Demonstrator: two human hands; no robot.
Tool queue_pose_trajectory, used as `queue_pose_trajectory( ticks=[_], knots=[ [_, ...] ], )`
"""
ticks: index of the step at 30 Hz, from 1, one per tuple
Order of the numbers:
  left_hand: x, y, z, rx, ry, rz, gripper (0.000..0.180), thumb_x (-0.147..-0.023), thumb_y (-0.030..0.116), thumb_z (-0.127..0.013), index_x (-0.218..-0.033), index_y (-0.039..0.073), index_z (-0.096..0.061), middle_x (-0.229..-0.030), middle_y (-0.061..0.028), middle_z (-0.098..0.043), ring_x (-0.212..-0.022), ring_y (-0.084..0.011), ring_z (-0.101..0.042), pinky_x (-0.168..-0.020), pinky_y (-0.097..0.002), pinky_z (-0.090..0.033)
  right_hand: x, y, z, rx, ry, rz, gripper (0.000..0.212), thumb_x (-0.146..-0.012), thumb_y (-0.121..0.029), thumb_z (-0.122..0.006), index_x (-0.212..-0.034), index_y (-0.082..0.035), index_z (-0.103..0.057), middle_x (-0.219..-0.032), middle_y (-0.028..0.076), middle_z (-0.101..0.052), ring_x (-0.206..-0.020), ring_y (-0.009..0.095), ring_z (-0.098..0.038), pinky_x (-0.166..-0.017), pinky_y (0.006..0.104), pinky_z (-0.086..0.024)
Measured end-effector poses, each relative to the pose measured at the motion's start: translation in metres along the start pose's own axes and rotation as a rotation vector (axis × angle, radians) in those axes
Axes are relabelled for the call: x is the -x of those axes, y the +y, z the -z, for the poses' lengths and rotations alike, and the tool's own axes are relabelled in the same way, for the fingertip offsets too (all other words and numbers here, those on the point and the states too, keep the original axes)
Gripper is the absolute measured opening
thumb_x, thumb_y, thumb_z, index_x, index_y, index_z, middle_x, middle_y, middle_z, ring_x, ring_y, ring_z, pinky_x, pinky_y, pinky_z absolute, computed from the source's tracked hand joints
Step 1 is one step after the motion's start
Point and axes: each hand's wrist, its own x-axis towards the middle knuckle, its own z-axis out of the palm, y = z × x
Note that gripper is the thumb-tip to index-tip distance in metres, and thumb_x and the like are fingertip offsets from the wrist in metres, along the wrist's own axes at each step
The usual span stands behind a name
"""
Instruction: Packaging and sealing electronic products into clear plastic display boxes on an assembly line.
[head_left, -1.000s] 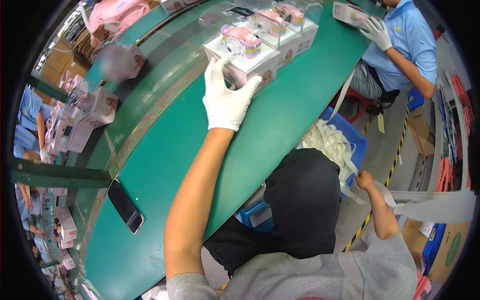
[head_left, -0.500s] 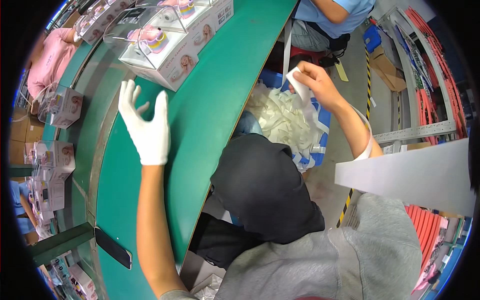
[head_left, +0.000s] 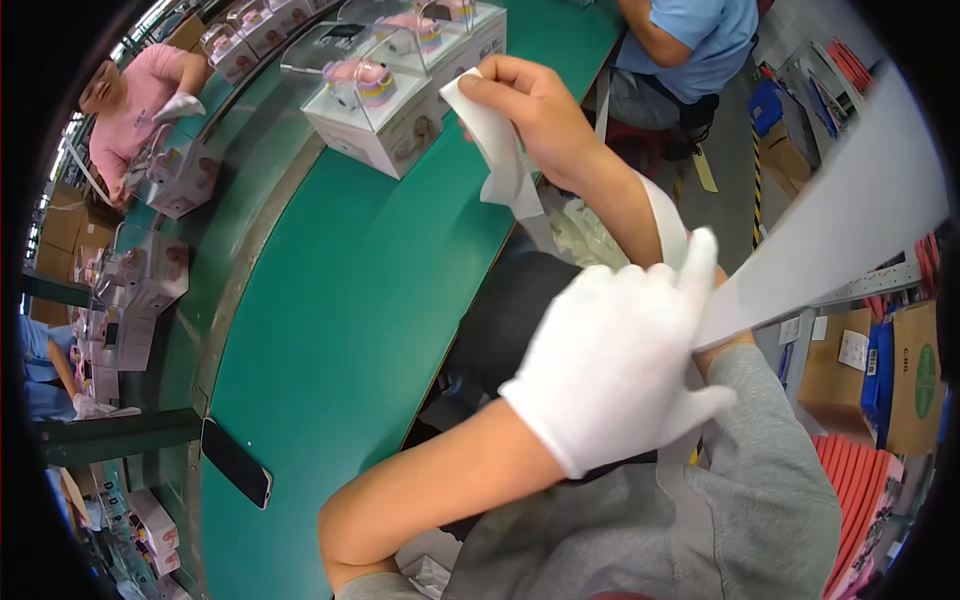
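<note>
My bare right hand (head_left: 525, 105) is closed around one end of a white strip (head_left: 497, 145), pinched between thumb and fingers over the edge of the green table (head_left: 350, 270). The strip's tail hangs below that hand. A white band (head_left: 662, 222) lies along my right forearm. My left hand (head_left: 620, 365), in a white glove, is beside that forearm, thumb and index finger apart. Next to its fingers a wide white band (head_left: 830, 200) runs up to the right, blurred and close. Whether the glove touches either band, I cannot tell.
Clear-lidded boxes with pastel toys (head_left: 400, 90) stand at the table's far end. A black phone (head_left: 237, 463) lies near left. Crumpled white strips (head_left: 590, 235) show beneath my right arm. People sit or stand across the table and far ahead; red stacks (head_left: 850, 490) are at right.
My right hand has moved left with the strip, from above the blue bin to over the table. My gloved left hand has swung from the table across to my right forearm.
</note>
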Motion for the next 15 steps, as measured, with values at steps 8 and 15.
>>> queue_pose_trajectory(
  ticks=[8,15],
  knots=[
    [-0.089,0.026,-0.008,0.05,0.125,-0.139,0.026,-0.083,0.01,-0.072,-0.103,-0.002,-0.062,-0.072,-0.021,-0.066,-0.071,-0.0361,-0.071,-0.064,-0.0438,-0.057,0.047,0.044,0.009,0.742,-0.021,0.31,0.021,-0.098,-0.024,-0.066,-0.09,-0.005,-0.065,-0.077,0.009,-0.066,-0.068,0.019,-0.062,-0.068,0.036,-0.049],
    [-0.197,-0.065,0.066,0.163,-0.345,0.069,0.026,-0.088,0.028,-0.068,-0.098,0.005,-0.075,-0.091,-0.015,-0.075,-0.078,-0.0296,-0.074,-0.061,-0.0417,-0.055,0.155,-0.181,0.014,0.528,-0.839,0.303,0.023,-0.099,-0.021,-0.061,-0.082,-0.005,-0.06,-0.08,0.013,-0.063,-0.075,0.035,-0.064,-0.069,0.0465,-0.049]
  ],
)
